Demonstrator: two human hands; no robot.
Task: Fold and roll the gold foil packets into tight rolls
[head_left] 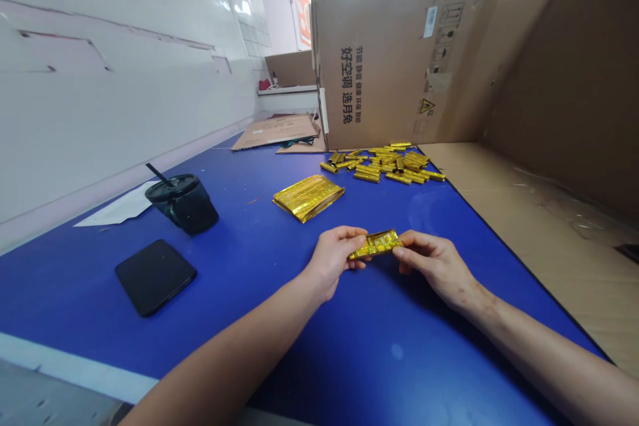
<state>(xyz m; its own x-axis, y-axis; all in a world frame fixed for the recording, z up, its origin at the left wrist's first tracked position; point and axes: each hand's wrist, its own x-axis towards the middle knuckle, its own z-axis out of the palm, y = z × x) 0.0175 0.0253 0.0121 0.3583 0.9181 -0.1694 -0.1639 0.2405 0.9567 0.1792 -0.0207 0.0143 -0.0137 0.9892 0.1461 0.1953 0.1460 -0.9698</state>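
Observation:
A short strip of shiny gold foil is stretched between my two hands, just above the blue table. My left hand pinches its left end between thumb and fingers. At the right end, my right hand grips it with thumb and fingertips. Beyond my left hand lies a flat stack of gold foil sheets. Farther back, in front of the big carton, many small gold foil rolls are heaped loosely.
On the left of the blue table are a dark cup with a straw, a black flat object and a white paper. A large cardboard box stands at the back; flattened cardboard lies beside it.

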